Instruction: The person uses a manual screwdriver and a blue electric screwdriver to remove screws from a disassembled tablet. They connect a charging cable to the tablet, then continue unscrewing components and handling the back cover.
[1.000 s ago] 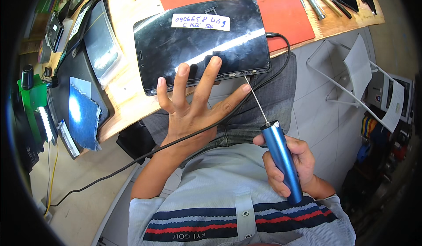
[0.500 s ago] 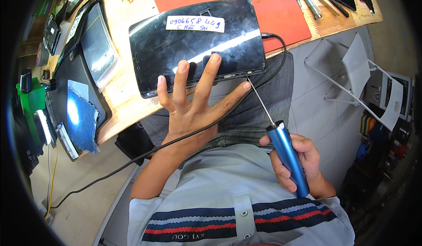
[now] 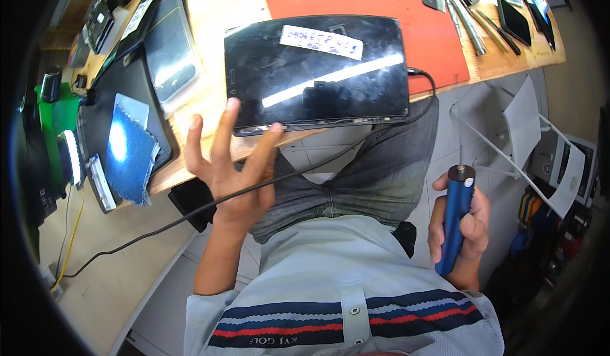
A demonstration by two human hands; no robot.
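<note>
A black tablet [image 3: 279, 63] lies screen up, reaching past the wooden table's near edge, with a handwritten paper strip [image 3: 311, 41] on its glass. Small parts show along its exposed near edge. A black cable [image 3: 421, 73] plugs into its right side. My left hand [image 3: 235, 181] is open, its fingers spread at the tablet's near left corner; the fingertips overlap the edge, and whether they touch is unclear. Off to the right, well apart from the tablet, my right hand [image 3: 478, 225] wraps around a blue electric screwdriver [image 3: 456, 219], its thin bit pointing away from me.
An orange-red mat [image 3: 438, 44] covers part of the wooden table [image 3: 206, 108]. Pen-like tools [image 3: 470, 32] and a dark phone [image 3: 513, 22] lie at the far right. Left are another tablet [image 3: 171, 51], blue cloth [image 3: 130, 152] and a lit lamp [image 3: 71, 156]. A white folding rack [image 3: 524, 111] stands right.
My right hand has drawn the screwdriver away from the tablet's near edge, toward the right. My left hand has slid left along the tablet. The whole view has shifted slightly.
</note>
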